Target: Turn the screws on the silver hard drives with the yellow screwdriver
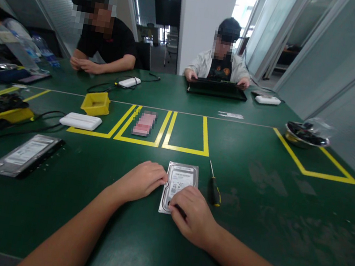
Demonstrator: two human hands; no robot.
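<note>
A silver hard drive [183, 180] with a white label lies flat on the green table in front of me. My left hand [146, 181] is closed, its fingertips gripping the drive's left edge. Over the drive's lower right part is my right hand [193, 215], thumb and fingers pinched together near the surface. What they hold, if anything, is hidden; a small dark spot shows by the fingertips. A screwdriver [214, 189] with a black and yellow handle rests just right of the drive, its tip pointing away from me.
Left, another hard drive [25, 155] lies near a white power strip [80, 121] and a yellow bin [96, 103]. A pink pixelated item [145, 124] sits inside yellow tape. A metal bowl [306, 138] of dark parts stands right. Across the table, one person holds a black panel [218, 90].
</note>
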